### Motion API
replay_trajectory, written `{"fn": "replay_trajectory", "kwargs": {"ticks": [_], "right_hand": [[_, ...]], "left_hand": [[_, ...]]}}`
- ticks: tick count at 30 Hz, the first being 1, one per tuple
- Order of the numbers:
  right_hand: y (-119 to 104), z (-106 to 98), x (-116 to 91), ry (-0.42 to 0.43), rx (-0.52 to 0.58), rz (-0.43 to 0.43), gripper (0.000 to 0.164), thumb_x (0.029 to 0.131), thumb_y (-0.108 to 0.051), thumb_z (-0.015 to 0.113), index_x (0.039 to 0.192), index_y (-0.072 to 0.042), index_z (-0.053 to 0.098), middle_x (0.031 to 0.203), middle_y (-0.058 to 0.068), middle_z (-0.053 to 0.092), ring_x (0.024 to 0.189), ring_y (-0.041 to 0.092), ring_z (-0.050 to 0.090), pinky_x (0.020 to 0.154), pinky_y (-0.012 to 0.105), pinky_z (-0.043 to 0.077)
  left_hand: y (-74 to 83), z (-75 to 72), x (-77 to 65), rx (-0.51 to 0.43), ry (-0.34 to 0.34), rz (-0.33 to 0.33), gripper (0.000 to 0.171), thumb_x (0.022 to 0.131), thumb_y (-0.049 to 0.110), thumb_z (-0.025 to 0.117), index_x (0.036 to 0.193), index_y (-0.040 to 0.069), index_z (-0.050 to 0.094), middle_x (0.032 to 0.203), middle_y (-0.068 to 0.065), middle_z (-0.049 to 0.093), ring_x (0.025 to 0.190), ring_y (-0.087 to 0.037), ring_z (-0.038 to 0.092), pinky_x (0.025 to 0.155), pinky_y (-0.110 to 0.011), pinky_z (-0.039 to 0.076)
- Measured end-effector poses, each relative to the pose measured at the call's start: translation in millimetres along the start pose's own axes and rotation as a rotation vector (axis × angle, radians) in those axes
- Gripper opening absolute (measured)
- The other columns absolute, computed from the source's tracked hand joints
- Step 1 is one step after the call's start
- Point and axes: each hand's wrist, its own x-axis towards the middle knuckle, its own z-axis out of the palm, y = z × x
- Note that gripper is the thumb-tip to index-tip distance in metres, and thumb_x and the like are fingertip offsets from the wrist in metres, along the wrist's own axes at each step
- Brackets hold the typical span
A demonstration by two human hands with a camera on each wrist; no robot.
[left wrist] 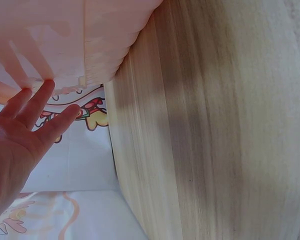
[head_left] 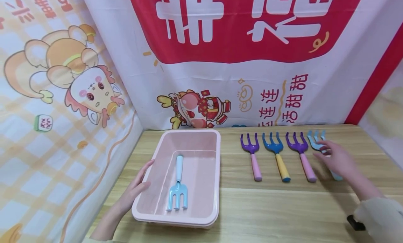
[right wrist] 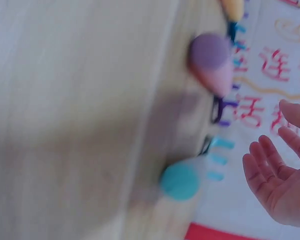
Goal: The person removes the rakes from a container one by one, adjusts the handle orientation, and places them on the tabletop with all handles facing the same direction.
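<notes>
My left hand (head_left: 133, 190) rests at the left rim of a pink plastic bin (head_left: 218, 180). In the left wrist view, its fairly straight fingers (left wrist: 37, 100) meet the bin's outer wall. Inside the bin lies a light blue hand fork (head_left: 178, 190), tines toward me. My right hand (head_left: 338, 159) hovers over another light blue hand fork (head_left: 316, 142) at the right end of a row, hiding its middle. In the right wrist view, the right hand's loosely bent fingers (right wrist: 262, 160) stand apart from that fork's turquoise-ended handle (right wrist: 181, 180), holding nothing.
Left of the right hand lie a purple fork with pink handle (head_left: 303, 155), a blue fork with yellow handle (head_left: 278, 155) and another purple-pink fork (head_left: 253, 155). A small black object (head_left: 355, 222) sits near the right sleeve. Printed cloth (head_left: 245, 71) hangs behind the wooden table (head_left: 267, 208).
</notes>
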Motion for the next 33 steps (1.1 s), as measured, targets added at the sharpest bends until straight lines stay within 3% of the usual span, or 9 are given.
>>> {"fn": "replay_trajectory", "kwargs": {"ticks": [5,9,17,22,29,33], "right_hand": [[-36,2,2,-0.078,0.052,-0.010,0.051,0.097,-0.026,0.060,0.134,0.007,0.046,0.121,0.035,0.053,0.104,0.051,0.053,0.080,0.062,0.046],[-67,5,3,-0.118,0.093,-0.044,0.050,0.098,-0.027,0.059,0.136,0.003,0.047,0.118,0.029,0.057,0.107,0.047,0.053,0.081,0.060,0.047],[-116,11,7,-0.161,0.189,-0.214,0.043,0.094,-0.018,0.066,0.132,-0.001,0.054,0.120,0.023,0.059,0.103,0.040,0.058,0.079,0.050,0.053],[-143,14,14,-0.211,0.195,-0.291,0.041,0.093,-0.019,0.068,0.129,-0.004,0.057,0.117,0.016,0.061,0.100,0.033,0.060,0.076,0.040,0.053],[-182,19,28,-0.293,0.210,-0.396,0.045,0.089,-0.019,0.072,0.130,-0.006,0.058,0.120,0.009,0.062,0.104,0.028,0.059,0.083,0.043,0.052],[-203,20,38,-0.332,0.198,-0.474,0.046,0.088,-0.020,0.073,0.130,-0.010,0.058,0.116,0.002,0.062,0.102,0.021,0.059,0.081,0.039,0.052]], "left_hand": [[0.0,0.4,-1.0,0.001,0.002,-0.010,0.064,0.099,0.007,0.040,0.156,0.014,0.012,0.148,-0.033,0.017,0.119,-0.016,0.046,0.087,-0.036,0.050],[-0.5,-0.2,-1.3,0.000,0.002,-0.014,0.063,0.099,0.007,0.040,0.156,0.015,0.013,0.148,-0.033,0.017,0.119,-0.017,0.046,0.087,-0.037,0.051],[-0.5,0.1,-0.8,0.018,0.006,-0.006,0.063,0.099,0.007,0.040,0.156,0.015,0.014,0.151,-0.029,0.015,0.122,-0.013,0.042,0.090,-0.031,0.047],[0.6,-0.3,-0.2,0.011,0.003,-0.007,0.063,0.100,0.007,0.040,0.156,0.015,0.014,0.150,-0.030,0.016,0.122,-0.015,0.043,0.090,-0.032,0.048],[0.1,-1.0,-0.4,0.006,-0.003,-0.015,0.063,0.100,0.008,0.040,0.156,0.015,0.013,0.150,-0.030,0.016,0.123,-0.017,0.043,0.090,-0.032,0.048],[-0.6,-1.3,0.0,0.011,-0.001,-0.010,0.063,0.099,0.008,0.040,0.156,0.015,0.013,0.150,-0.029,0.016,0.123,-0.017,0.042,0.090,-0.032,0.048]]}}
